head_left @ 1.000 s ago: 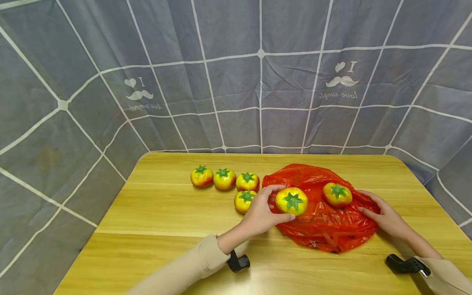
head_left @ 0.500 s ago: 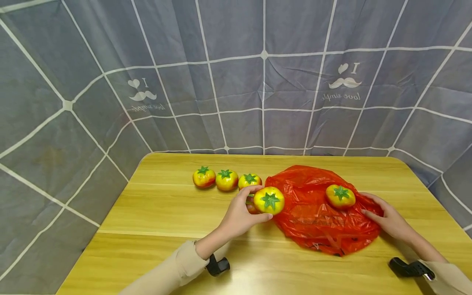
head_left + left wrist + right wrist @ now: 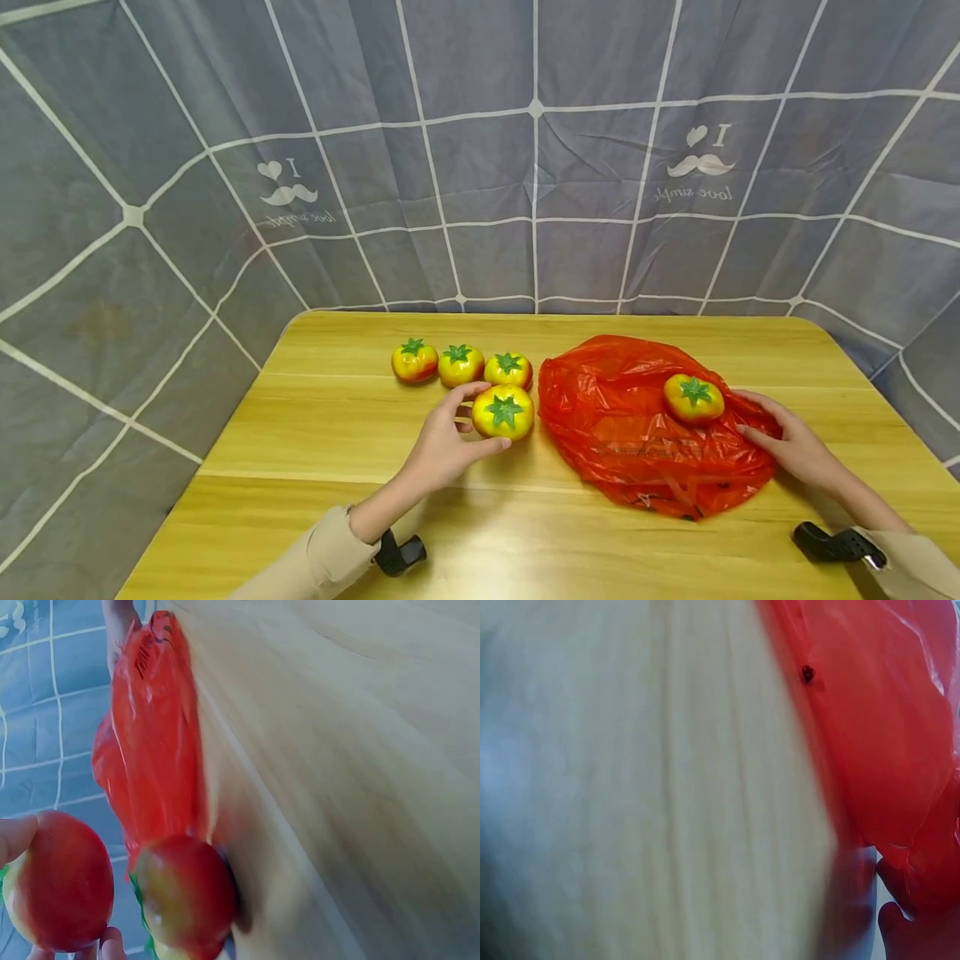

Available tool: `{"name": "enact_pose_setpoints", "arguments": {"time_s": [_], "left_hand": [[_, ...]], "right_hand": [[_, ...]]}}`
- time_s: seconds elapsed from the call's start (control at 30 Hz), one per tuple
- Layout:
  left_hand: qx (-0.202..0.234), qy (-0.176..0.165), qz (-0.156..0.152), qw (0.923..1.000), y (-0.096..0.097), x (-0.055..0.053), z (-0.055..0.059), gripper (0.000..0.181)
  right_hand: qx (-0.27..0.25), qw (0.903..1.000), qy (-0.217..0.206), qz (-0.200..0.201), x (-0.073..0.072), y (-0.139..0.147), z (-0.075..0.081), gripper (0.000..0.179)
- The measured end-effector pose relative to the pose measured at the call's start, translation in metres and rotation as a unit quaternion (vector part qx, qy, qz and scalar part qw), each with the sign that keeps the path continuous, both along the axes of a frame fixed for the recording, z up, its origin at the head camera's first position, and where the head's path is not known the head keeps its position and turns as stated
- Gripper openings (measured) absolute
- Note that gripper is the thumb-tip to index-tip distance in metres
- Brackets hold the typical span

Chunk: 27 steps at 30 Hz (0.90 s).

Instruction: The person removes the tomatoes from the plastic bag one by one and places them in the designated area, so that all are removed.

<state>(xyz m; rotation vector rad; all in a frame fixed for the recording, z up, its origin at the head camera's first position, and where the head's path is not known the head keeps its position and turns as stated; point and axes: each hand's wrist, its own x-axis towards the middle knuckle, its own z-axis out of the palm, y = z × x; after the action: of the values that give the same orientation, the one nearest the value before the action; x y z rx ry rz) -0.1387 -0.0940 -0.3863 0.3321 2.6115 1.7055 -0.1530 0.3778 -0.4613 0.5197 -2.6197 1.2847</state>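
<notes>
My left hand (image 3: 447, 442) holds a tomato (image 3: 503, 412), yellow and red with a green star-shaped leaf top, between thumb and fingers above the table. In the left wrist view, that tomato (image 3: 71, 889) shows its red underside, beside another tomato (image 3: 187, 892) standing on the wood. On the right half of the table lies a crumpled red plastic bag (image 3: 622, 417). One tomato (image 3: 693, 398) rests on the bag's right part. My right hand (image 3: 791, 442) grips the bag's right edge, its fingertips partly hidden by the plastic.
Three tomatoes stand in a row at the back, left (image 3: 414, 361), middle (image 3: 461, 366) and right (image 3: 509, 370). The wooden table (image 3: 315, 433) meets a grey curtain (image 3: 480, 167) with white lines behind it. Both wrists wear black straps.
My left hand has moved left from over the bag, carrying the tomato toward the row. The fourth table tomato is now hidden behind it in the head view. My right hand stays at the bag.
</notes>
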Motion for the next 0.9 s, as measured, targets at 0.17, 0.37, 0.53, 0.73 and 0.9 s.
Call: {"name": "enact_pose_setpoints", "arguments": {"time_s": [0.17,0.37,0.53,0.73,0.9], "left_hand": [[-0.009,-0.015,0.026,0.9995,-0.017,0.006,-0.002,0.068],[-0.023,-0.021,0.041,0.9987,-0.033,0.009,-0.006,0.07],[-0.04,-0.031,0.053,0.9973,-0.046,0.009,-0.011,0.07],[-0.055,-0.032,0.064,0.9959,-0.057,0.006,-0.014,0.069],[-0.061,-0.027,0.065,0.9956,-0.061,-0.001,-0.018,0.067]], "right_hand": [[0.001,1.0,0.004,0.002,-0.001,-0.002,-0.001,0.047],[-0.004,1.0,-0.005,0.002,0.0,-0.001,0.002,0.048],[0.005,1.0,-0.005,-0.003,-0.002,-0.002,0.003,0.047],[0.015,0.9999,0.004,-0.003,-0.003,-0.004,0.004,0.046],[0.017,0.9998,0.011,-0.002,0.0,-0.002,0.003,0.046]]}}
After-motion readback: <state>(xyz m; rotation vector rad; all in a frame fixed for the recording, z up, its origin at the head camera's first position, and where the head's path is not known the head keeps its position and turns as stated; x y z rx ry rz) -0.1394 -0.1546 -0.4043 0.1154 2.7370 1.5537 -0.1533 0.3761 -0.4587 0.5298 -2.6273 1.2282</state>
